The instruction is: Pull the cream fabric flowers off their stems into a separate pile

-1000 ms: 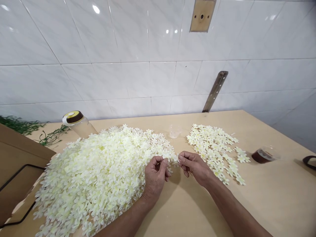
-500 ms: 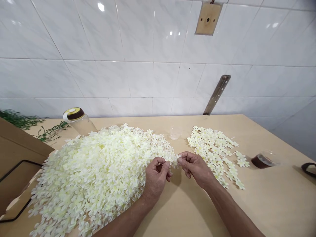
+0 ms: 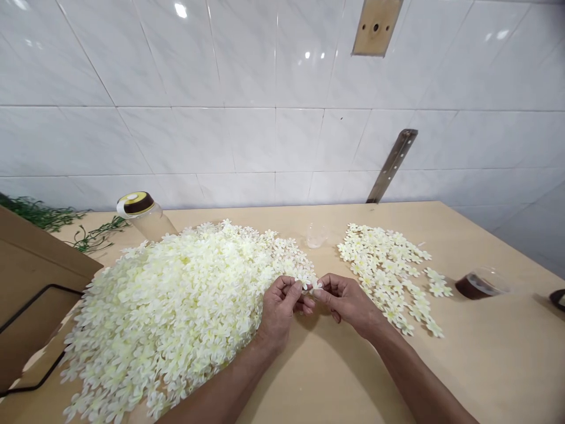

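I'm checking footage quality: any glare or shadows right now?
Head view, top: small bright reflections on the tiled wall; head view, lower middle: soft shadows on the tabletop below the left hand and right hand.

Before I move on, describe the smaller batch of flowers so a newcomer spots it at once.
On the wood-toned table, find the perforated metal strip against the tiled wall. Come toward the viewer to the batch of flowers, left of the clear container with dark contents. Unlike the big heap of flowers farther left, this batch lies thin, with tabletop showing through its gaps.
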`<state>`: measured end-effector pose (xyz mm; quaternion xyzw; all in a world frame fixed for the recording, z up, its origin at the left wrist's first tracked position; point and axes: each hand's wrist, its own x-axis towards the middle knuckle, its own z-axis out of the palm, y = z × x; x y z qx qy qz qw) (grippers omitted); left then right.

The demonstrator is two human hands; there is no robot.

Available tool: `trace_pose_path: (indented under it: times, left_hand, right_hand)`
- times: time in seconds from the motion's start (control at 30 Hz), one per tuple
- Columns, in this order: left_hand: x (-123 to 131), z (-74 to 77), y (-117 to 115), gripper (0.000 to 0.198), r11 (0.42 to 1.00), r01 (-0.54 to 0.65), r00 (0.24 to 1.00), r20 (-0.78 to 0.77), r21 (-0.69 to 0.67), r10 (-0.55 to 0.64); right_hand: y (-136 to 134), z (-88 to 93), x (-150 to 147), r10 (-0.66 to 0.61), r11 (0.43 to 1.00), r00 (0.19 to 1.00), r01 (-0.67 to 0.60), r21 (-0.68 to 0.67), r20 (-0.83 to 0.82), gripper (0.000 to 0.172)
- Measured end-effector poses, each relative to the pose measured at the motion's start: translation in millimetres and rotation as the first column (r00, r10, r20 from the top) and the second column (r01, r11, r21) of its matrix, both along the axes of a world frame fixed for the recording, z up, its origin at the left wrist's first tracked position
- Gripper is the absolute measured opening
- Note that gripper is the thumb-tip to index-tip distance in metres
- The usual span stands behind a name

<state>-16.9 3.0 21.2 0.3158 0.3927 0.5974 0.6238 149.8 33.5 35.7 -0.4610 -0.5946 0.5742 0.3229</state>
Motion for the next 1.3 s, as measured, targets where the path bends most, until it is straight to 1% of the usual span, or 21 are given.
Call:
trace_pose_path:
  times: [0.23,0.37,0.43,0.53,0.73,0.93,1.07,1.2,1.3]
  left_hand:
    - [0.1,-0.2,-2.3,0.031,1.0,-0.009,1.0,-0.03,0.016,0.009]
    - [0.0,-0.9,-2.4,0.032,0.999,-0.05,0.998,-0.024,0.01,0.051]
    - [-0.1,-1.6,-2.0,0.032,0.999,-0.052,0.998,-0.029,0.012,0.052]
    - [-0.6,-2.3,-1.7,0.031,0.999,-0.039,0.998,-0.039,0.023,0.04]
    - [-0.8,-1.3,-2.7,0.031,0.999,-0.02,0.999,-0.037,0.026,0.021]
    - [1.1,0.3,-2.6,0.032,0.999,-0.028,0.999,-0.032,0.026,0.029]
    - [0.7,0.1,-2.8,0.03,0.999,-0.014,0.999,-0.049,0.03,0.016]
    - [-0.5,-0.2,-3.7,0.03,0.999,0.013,0.997,-0.076,0.044,-0.01]
    - [-0.3,-1.1,-3.9,0.03,0.999,0.032,0.995,-0.094,0.038,-0.029]
  right_hand:
    - [1.4,2.9,3.7,0.003,0.999,0.999,-0.005,0.037,0.051,0.039]
    - [3.3,1.5,6.8,-0.019,0.999,1.0,0.02,0.034,-0.015,0.039]
    - [3.5,2.3,7.6,-0.024,1.0,0.998,0.025,0.015,-0.053,0.037]
    - [3.7,6.9,8.0,-0.043,0.999,0.997,0.043,-0.011,-0.067,0.038]
    - [3.7,15.7,9.6,-0.067,0.998,0.998,0.067,-0.014,-0.011,0.044]
    - [4.5,7.0,8.2,-0.089,0.996,0.994,0.089,-0.003,-0.062,0.052]
    - [4.2,1.9,6.1,-0.085,0.996,0.99,0.085,-0.008,-0.11,0.052]
    - [3.1,3.3,5.1,-0.112,0.993,0.981,0.104,-0.059,-0.157,0.051]
    - [4.0,4.5,4.1,-0.172,0.983,0.968,0.156,-0.1,-0.18,0.05]
